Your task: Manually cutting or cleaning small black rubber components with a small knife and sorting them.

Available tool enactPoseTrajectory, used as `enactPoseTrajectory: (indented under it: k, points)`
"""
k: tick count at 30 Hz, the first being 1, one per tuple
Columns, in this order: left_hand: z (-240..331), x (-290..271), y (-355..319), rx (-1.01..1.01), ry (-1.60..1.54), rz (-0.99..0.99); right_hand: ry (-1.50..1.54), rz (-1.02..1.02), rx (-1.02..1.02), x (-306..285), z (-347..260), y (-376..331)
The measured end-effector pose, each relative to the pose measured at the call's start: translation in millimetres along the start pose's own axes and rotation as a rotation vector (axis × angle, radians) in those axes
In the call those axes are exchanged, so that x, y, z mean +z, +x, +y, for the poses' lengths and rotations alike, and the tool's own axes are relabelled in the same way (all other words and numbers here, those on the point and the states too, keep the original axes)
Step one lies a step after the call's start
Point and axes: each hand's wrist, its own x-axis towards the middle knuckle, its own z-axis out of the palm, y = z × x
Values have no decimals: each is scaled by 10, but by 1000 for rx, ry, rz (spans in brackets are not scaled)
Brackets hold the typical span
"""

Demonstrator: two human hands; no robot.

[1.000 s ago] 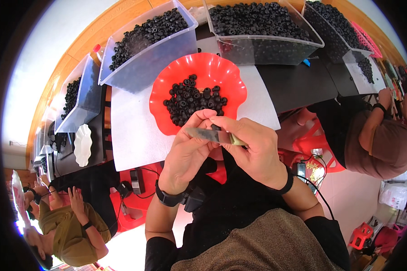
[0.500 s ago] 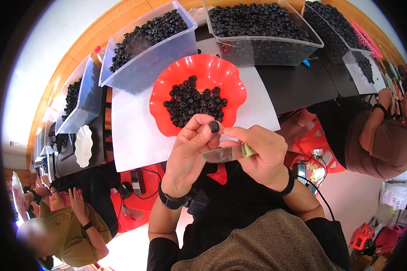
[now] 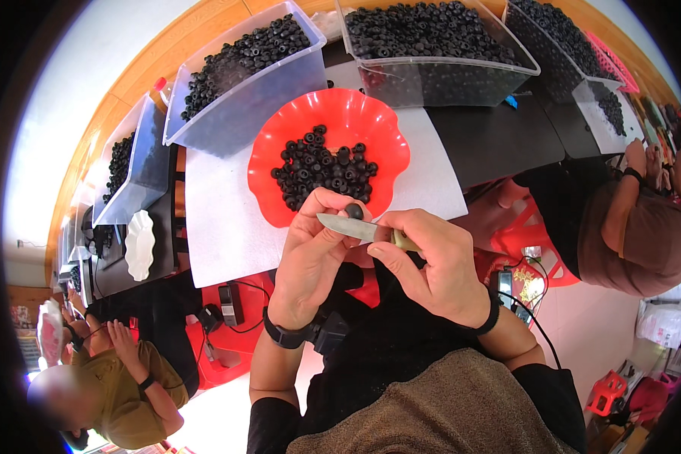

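Note:
Between its fingertips, my left hand [image 3: 315, 246] pinches a small round black part [image 3: 354, 210], just over the near rim of a red scalloped bowl [image 3: 272, 181]. My right hand [image 3: 436, 261] is closed round the short, pale green handle of a knife [image 3: 348, 225]. Its silver blade points left and crosses just in front of the black part; whether the edge touches it I cannot tell. My right thumb lies along the near side of the knife. A heap of similar black parts [image 3: 321, 170], several showing a hole, lies in the bowl.
The bowl stands on a white sheet [image 3: 223, 246] on a dark table [image 3: 492, 147]. Clear bins [image 3: 242, 110] full of black parts line the far side. A white dish [image 3: 139, 246] lies at left. Co-workers sit at left [image 3: 132, 393] and right [image 3: 628, 234].
The knife has swung up and left, so its blade now crosses by the black part. My right thumb has shifted on the knife. My left hand still pinches the part.

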Motion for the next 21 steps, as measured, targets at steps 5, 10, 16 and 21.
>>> enactPoseTrajectory:
  k: [5,10,16,21]
  points:
    - [4,-13,-10,2,11,-1,-92,9,-54,4,12,7]
    - [-11,-31,-2,1,-4,-9,-158,41,-56,9,24,9]
    - [-24,-57,-13,13,-11,-10,-202,39,-68,14,28,8]
    - [-46,-22,-22,125,109,33,-186,29,-51,16,25,32]
